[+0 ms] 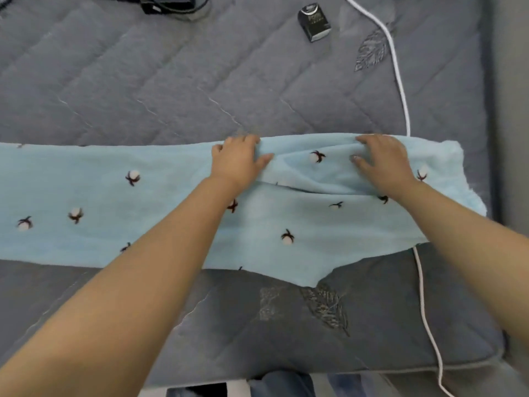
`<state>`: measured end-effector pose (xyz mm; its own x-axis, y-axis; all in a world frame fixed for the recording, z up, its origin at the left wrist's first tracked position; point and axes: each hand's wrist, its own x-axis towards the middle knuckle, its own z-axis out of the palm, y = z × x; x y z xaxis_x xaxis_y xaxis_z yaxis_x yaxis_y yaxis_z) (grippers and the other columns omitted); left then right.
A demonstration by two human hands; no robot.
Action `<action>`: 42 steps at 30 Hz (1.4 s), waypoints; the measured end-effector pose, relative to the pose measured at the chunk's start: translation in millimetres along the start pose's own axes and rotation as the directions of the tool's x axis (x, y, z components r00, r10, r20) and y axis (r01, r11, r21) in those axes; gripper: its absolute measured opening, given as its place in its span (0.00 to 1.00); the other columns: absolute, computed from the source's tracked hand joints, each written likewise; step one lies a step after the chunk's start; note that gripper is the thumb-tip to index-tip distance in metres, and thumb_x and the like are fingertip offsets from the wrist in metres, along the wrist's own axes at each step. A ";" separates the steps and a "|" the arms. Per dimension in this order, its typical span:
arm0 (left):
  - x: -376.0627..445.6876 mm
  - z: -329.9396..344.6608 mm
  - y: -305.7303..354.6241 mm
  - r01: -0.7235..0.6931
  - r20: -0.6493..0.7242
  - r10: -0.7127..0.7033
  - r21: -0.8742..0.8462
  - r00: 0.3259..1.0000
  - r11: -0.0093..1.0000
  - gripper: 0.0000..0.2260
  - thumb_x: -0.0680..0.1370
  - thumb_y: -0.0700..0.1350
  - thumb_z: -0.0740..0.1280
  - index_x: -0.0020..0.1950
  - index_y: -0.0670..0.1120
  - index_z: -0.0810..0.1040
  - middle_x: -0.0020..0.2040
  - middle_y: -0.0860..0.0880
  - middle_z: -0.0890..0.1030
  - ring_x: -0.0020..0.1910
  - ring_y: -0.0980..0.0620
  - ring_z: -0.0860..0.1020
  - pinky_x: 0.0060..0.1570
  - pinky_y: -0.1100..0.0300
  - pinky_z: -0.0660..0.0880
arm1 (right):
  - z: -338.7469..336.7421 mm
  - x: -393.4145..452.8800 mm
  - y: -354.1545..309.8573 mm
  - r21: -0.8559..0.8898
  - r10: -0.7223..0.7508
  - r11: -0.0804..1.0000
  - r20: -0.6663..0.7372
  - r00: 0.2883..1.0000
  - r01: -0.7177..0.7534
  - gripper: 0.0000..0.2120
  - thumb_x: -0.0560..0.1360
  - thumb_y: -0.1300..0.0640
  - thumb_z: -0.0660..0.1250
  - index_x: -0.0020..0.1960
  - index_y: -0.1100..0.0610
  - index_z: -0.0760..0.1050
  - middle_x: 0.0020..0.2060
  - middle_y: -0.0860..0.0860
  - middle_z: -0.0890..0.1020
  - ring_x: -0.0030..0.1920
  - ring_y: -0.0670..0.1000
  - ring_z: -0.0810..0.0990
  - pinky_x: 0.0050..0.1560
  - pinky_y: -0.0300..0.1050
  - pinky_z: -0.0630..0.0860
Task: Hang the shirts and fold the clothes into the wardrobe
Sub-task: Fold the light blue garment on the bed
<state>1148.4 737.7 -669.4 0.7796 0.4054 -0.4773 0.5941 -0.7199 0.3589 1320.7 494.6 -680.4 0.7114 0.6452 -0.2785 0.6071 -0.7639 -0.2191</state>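
Garment: a light blue fleece garment with small white-and-dark flower motifs is spread in a long band across the middle of the frame, from the left edge to the right side, lying on the bed.
Fold: near the upper right part of the band a raised fold is seen between the two hands, with a layer of the cloth doubled over the layer beneath.
Bed: a grey quilted bed cover with stitched leaf motifs is seen under everything, filling most of the frame.
Left hand: the left hand is laid at the upper edge of the garment, centre of the frame; the fingers are curled over that edge and the cloth is gripped, thumb stretched toward the right.
Right hand: the right hand is placed at the same upper edge, right of centre; its fingers are curled into the cloth and the edge is held, thumb pointed left.
Arms: both forearms are stretched forward from the lower corners of the frame, bare, well apart from each other.
Cable: a white cable is run from the top of the frame down under the garment's right end and out toward the lower right.
Small box: a small dark box is seen lying at the top centre.
Dark cords: dark cords are seen at the upper left edge.
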 end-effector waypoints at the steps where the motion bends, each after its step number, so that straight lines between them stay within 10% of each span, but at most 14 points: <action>1: 6.3 3.0 1.0 0.008 0.049 -0.008 -0.015 0.999 1.000 0.16 0.79 0.56 0.63 0.61 0.48 0.76 0.59 0.47 0.78 0.62 0.45 0.73 0.58 0.53 0.65 | -0.7 7.2 9.7 -0.040 -0.021 0.999 0.009 1.000 0.022 0.17 0.77 0.52 0.68 0.60 0.64 0.76 0.55 0.63 0.79 0.56 0.64 0.75 0.59 0.56 0.65; 7: 31.4 -10.0 0.6 -0.004 -0.149 -0.044 -0.309 0.988 0.951 0.09 0.82 0.49 0.59 0.47 0.46 0.75 0.43 0.53 0.80 0.46 0.46 0.78 0.43 0.56 0.68 | -15.7 26.7 58.6 -0.010 -0.058 0.998 -0.096 0.994 0.057 0.17 0.78 0.47 0.65 0.44 0.62 0.76 0.40 0.60 0.80 0.45 0.63 0.77 0.49 0.52 0.62; 11: 42.1 -8.6 6.5 0.049 0.162 -0.033 -0.100 0.986 0.994 0.15 0.79 0.62 0.61 0.46 0.50 0.72 0.38 0.57 0.74 0.39 0.54 0.73 0.39 0.56 0.66 | -11.2 29.0 65.0 -0.009 -0.066 0.998 -0.101 0.993 0.065 0.20 0.79 0.45 0.62 0.44 0.63 0.76 0.40 0.60 0.80 0.43 0.62 0.77 0.50 0.53 0.63; 19: 44.8 -12.0 7.4 0.034 0.502 0.001 -0.062 0.865 0.997 0.13 0.79 0.53 0.66 0.39 0.47 0.72 0.36 0.52 0.71 0.38 0.52 0.69 0.41 0.60 0.66 | -27.2 0.3 130.7 -0.120 0.016 0.993 0.002 1.000 -0.015 0.19 0.77 0.46 0.60 0.54 0.62 0.77 0.46 0.61 0.80 0.49 0.63 0.76 0.54 0.57 0.66; 22: 55.5 -18.3 13.7 0.025 0.314 0.029 -0.166 0.949 0.986 0.10 0.79 0.46 0.67 0.40 0.49 0.70 0.36 0.51 0.71 0.37 0.52 0.69 0.36 0.65 0.65 | -30.5 2.3 150.2 -0.126 -0.021 0.991 0.105 0.994 0.035 0.11 0.79 0.60 0.62 0.58 0.63 0.75 0.51 0.64 0.79 0.53 0.65 0.75 0.54 0.60 0.68; 28: 61.4 -5.8 16.3 -0.022 -0.046 0.015 -0.159 0.999 0.987 0.06 0.81 0.45 0.63 0.57 0.46 0.74 0.53 0.45 0.79 0.53 0.44 0.75 0.54 0.54 0.68 | -30.8 20.8 145.2 -0.142 0.178 0.974 0.008 0.984 -0.175 0.14 0.79 0.53 0.64 0.58 0.63 0.75 0.54 0.66 0.77 0.56 0.66 0.73 0.55 0.59 0.65; 32: 29.6 18.7 35.3 -0.043 -0.202 0.052 0.045 0.978 0.998 0.14 0.81 0.45 0.62 0.66 0.44 0.74 0.64 0.43 0.72 0.65 0.42 0.68 0.65 0.51 0.59 | -20.6 -5.3 134.3 0.171 0.466 0.878 -0.086 0.880 -0.448 0.28 0.76 0.48 0.68 0.69 0.61 0.67 0.66 0.64 0.68 0.67 0.64 0.65 0.65 0.57 0.63; 35: -36.1 39.9 64.1 -0.127 -0.409 0.058 -0.144 0.911 0.981 0.12 0.78 0.43 0.67 0.60 0.43 0.76 0.60 0.46 0.74 0.60 0.47 0.70 0.60 0.55 0.64 | -9.0 -40.0 129.8 0.444 0.641 0.704 -0.064 0.765 -0.554 0.35 0.75 0.49 0.70 0.75 0.62 0.59 0.72 0.61 0.63 0.72 0.60 0.61 0.71 0.50 0.57; 38: -112.5 78.3 91.6 0.119 -0.251 -0.360 -0.651 0.899 0.750 0.05 0.77 0.43 0.70 0.49 0.47 0.74 0.47 0.52 0.73 0.48 0.52 0.72 0.51 0.59 0.69 | 11.2 -81.1 118.9 0.595 0.761 0.527 -0.013 0.649 -0.607 0.37 0.74 0.49 0.71 0.74 0.64 0.59 0.72 0.61 0.63 0.73 0.58 0.61 0.72 0.47 0.57; 40: -147.3 104.8 101.7 0.454 0.144 -0.643 -0.820 0.752 0.347 0.09 0.76 0.47 0.71 0.43 0.49 0.71 0.42 0.51 0.71 0.43 0.52 0.71 0.45 0.58 0.69 | 21.8 -102.0 111.4 0.654 0.815 0.478 -0.082 0.574 -0.586 0.36 0.72 0.51 0.73 0.72 0.64 0.62 0.70 0.62 0.65 0.71 0.59 0.63 0.72 0.49 0.58; 42: -163.2 125.7 104.6 0.644 0.563 -0.628 -0.755 0.537 -0.126 0.10 0.76 0.49 0.72 0.47 0.48 0.72 0.45 0.50 0.73 0.46 0.52 0.72 0.50 0.57 0.71 | 28.0 -111.7 106.8 0.722 0.889 0.386 -0.126 0.440 -0.574 0.37 0.69 0.51 0.75 0.70 0.63 0.63 0.68 0.61 0.66 0.69 0.59 0.66 0.71 0.49 0.62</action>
<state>1058.4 525.5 -654.8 -0.0661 0.3530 -0.9333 0.5769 0.7767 0.2529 1296.1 340.6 -698.9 0.8973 -0.3938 -0.1994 -0.4296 -0.6751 -0.5997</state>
